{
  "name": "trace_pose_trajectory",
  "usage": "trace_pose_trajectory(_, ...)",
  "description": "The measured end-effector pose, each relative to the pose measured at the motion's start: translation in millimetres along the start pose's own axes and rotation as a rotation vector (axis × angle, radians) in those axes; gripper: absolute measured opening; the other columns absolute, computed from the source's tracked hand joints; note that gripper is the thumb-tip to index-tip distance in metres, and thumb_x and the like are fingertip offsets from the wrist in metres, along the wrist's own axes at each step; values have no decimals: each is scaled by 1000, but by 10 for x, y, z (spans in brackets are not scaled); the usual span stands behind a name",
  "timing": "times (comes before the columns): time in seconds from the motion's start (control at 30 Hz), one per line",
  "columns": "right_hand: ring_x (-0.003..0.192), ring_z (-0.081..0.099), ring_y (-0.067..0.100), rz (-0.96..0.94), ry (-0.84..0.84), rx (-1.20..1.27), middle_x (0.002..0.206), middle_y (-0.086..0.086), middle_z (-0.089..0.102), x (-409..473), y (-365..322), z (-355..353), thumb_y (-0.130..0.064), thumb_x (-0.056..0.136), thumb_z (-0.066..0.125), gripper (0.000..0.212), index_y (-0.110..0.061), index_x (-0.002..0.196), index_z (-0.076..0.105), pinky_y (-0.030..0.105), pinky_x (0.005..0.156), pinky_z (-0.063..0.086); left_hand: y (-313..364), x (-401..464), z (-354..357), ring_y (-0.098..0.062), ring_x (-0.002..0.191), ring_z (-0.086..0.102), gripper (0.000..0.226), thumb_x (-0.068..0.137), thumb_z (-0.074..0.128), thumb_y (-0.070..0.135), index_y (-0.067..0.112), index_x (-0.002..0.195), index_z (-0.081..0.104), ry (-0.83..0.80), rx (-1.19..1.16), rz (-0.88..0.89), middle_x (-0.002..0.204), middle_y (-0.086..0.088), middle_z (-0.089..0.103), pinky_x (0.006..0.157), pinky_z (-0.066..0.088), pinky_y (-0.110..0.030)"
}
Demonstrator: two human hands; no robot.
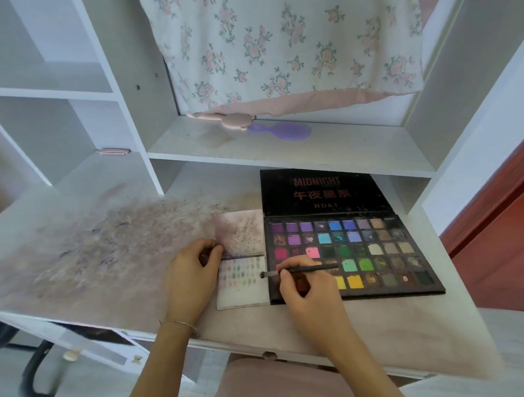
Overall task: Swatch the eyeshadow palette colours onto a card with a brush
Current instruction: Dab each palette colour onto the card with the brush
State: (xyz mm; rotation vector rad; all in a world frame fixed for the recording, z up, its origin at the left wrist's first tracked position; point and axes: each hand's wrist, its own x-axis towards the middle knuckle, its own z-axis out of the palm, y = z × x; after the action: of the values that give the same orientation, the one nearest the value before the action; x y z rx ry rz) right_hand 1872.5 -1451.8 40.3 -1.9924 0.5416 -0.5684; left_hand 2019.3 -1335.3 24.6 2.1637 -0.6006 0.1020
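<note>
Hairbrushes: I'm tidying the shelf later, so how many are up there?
2: a pink one under the floral cloth's hem, a purple one beside it. The cloth may hide more.

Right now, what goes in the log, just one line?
left hand holds card | right hand holds brush | tip at card edge | palette open

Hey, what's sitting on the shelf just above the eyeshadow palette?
On the shelf lie a purple hairbrush and, left of it, a pink item. The floral cloth hangs over the back, hiding whatever is behind it and part of the pink item.
</note>
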Motion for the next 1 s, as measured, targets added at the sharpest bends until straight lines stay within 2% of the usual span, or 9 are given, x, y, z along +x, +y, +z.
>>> trace_pose_trajectory(0.1,76,56,7,0,-5,-46,78,-8,60,24,11,15,-18,86,55,22,-38,79,52,29,69,51,-17,7,5,-14,69,58,8,85,60,21,18,84,67,-4,-7,0,75,3,65,57,42,-25)
trace_pose_trajectory(0.27,82,56,9,-2,-27,-58,83,-8,60,31,13,21,-18,86,55,20,-37,81,53,33,74,51,-35,14,10,-15,69,59,8,85,59,22,19,85,67,-5,-4,0,76,3,67,62,48,-30)
trace_pose_trajectory(0.43,79,55,10,13,-49,-103,85,-5,59,46,20,26,-18,87,54,12,-30,86,56,33,72,51,-31,9,14,-16,70,58,8,85,60,21,18,86,67,1,-3,2,77,2,66,64,49,-32)
trace_pose_trajectory(0.7,76,56,9,5,-56,-135,83,-6,60,50,3,26,-17,87,53,16,-33,83,53,33,72,51,-22,10,13,-19,70,57,8,85,60,21,17,84,66,5,1,-12,76,0,65,66,49,-36)
trace_pose_trajectory(0.8,75,55,8,10,-51,-133,81,-8,59,43,6,24,-17,86,54,25,-39,76,49,30,69,51,-9,6,7,-18,71,58,8,85,60,22,18,85,67,8,12,-18,77,0,66,65,48,-32)
trace_pose_trajectory(1.0,76,55,7,5,-49,-139,83,-7,59,54,18,32,-18,86,53,20,-37,80,51,27,68,50,-7,3,1,-18,70,56,9,85,59,23,18,85,66,3,21,-13,76,1,65,63,47,-32)
